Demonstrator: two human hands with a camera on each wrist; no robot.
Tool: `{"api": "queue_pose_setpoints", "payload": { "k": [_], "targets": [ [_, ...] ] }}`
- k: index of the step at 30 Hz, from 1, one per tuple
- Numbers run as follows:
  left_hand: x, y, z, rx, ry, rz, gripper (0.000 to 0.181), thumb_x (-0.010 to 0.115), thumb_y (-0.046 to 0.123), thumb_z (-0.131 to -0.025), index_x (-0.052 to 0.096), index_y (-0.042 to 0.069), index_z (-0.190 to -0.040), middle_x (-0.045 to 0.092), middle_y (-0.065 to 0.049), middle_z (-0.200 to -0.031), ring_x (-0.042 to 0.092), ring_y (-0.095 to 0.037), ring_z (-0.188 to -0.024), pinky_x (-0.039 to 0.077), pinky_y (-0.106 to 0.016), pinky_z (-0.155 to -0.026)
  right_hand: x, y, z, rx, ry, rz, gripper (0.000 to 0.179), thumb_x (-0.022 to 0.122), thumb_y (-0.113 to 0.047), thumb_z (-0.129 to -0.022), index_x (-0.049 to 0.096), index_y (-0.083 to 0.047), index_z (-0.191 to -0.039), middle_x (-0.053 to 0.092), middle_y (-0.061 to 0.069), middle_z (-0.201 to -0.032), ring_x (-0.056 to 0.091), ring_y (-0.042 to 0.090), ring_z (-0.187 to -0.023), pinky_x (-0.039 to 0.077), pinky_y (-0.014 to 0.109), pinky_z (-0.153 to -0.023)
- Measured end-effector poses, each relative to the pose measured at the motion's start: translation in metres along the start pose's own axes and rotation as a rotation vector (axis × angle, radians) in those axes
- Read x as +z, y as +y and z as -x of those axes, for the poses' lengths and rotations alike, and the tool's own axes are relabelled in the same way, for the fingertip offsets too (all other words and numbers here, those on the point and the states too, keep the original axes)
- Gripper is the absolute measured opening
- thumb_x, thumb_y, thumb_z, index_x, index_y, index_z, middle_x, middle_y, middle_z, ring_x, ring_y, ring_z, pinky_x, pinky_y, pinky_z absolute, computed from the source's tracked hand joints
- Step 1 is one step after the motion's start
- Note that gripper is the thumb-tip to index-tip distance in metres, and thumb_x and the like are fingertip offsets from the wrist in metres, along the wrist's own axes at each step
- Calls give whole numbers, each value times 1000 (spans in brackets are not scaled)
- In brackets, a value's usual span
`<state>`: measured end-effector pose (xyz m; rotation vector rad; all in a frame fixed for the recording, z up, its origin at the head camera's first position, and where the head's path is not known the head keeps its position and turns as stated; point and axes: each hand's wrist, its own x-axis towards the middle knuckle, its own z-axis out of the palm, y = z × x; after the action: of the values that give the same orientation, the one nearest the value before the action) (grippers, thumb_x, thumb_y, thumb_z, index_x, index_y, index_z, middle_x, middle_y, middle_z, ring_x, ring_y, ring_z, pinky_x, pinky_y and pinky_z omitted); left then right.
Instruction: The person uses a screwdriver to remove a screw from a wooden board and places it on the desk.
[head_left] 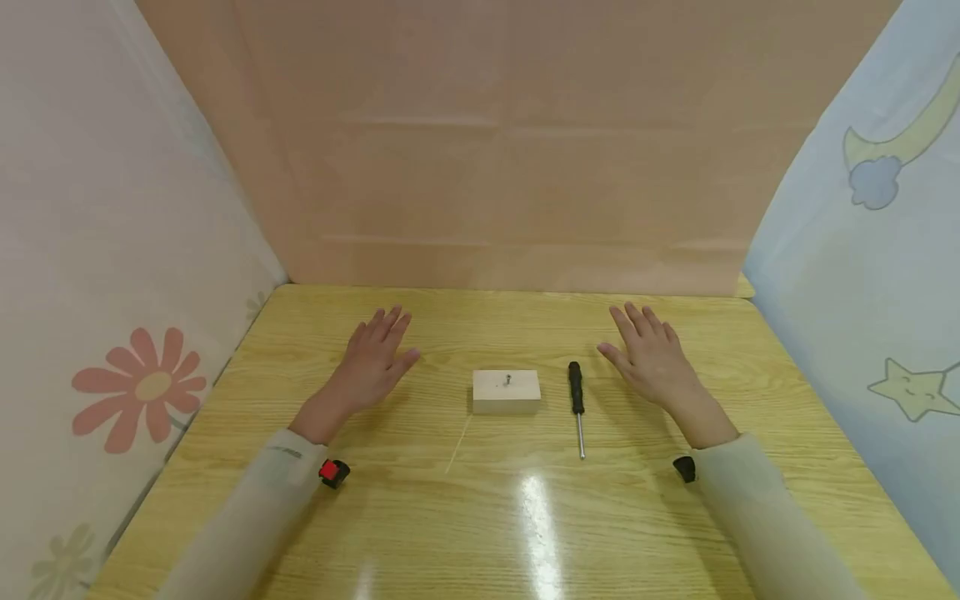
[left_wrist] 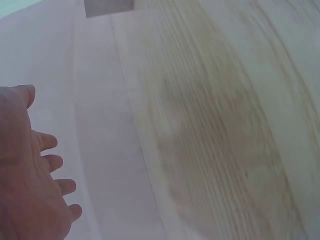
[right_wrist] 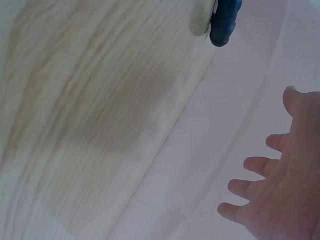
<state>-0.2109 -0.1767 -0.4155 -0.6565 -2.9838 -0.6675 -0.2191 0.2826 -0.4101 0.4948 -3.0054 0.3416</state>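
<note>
A pale wooden block [head_left: 506,406] lies at the middle of the table, with a small screw [head_left: 508,379] standing up from its top face. To its right is a screwdriver [head_left: 576,387], black handle away from me and metal shaft toward me. My left hand [head_left: 372,362], left of the block, has its fingers spread and holds nothing. On the other side, my right hand [head_left: 651,357] is likewise spread, nearest to the screwdriver. The handle end [right_wrist: 225,25] shows at the top of the right wrist view, apart from the fingers. A block edge [left_wrist: 107,6] shows in the left wrist view.
The wood-grain table [head_left: 420,517] ends at a tan backdrop [head_left: 510,167] behind. A flower-printed cloth [head_left: 75,250] hangs on the left, a moon-and-star cloth [head_left: 862,292] on the right. Dark wrist mounts [head_left: 335,473] sit below both wrists.
</note>
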Motion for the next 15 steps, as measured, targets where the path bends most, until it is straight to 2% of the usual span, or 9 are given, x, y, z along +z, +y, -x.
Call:
{"api": "queue_pose_setpoints", "payload": {
  "k": [15],
  "targets": [
    [9,22,-6,85,20,7,71,37,50,-109,18,7,-162,9,-15,-169,1,-36,-156,1,-63,-121,7,-19,-2,-40,2,1,73,40,-50,-108,21,-4,-161,22,29,-162,21,55,-146,20,72,-113]
  ]
}}
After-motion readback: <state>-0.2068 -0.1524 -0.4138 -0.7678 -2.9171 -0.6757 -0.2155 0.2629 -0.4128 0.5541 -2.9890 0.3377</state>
